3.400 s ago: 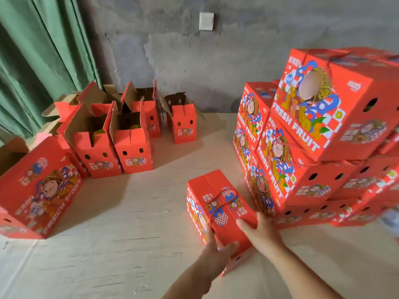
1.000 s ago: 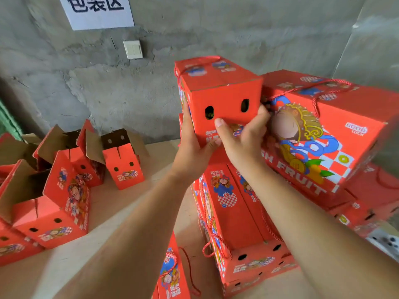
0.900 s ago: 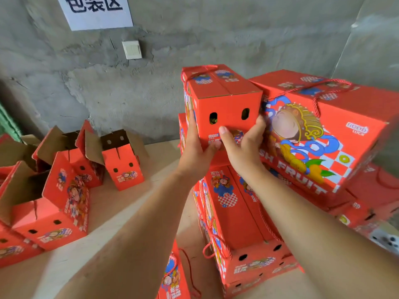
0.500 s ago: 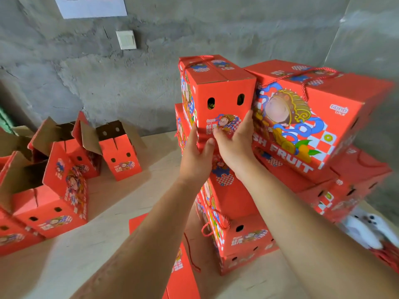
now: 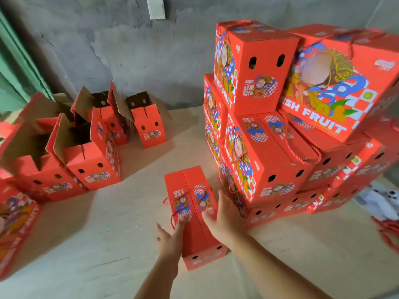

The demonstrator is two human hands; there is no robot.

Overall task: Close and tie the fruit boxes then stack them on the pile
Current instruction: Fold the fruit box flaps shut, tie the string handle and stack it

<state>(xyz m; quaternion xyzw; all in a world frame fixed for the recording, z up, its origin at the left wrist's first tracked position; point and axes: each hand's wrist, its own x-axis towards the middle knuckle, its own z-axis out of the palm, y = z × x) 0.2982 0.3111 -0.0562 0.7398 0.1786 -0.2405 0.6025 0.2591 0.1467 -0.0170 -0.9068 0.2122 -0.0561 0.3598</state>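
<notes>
Open floor on the left, boxes walling the right

Just right of the right hand [image 5: 226,214] the stacked pile of fruit boxes [image 5: 269,152] blocks passage; left of the left hand [image 5: 170,238], bare wooden floor [image 5: 103,234] runs to the open boxes [image 5: 86,160] farther off.

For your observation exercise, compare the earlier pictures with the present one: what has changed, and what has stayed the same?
The tied box the hands were holding up now sits on top of the pile, let go. Both hands came down: the left hand and right hand now reach for another tied box on the floor, the fingers relaxed, not gripping. The open boxes by the wall and the rest of the pile stayed put.
</notes>
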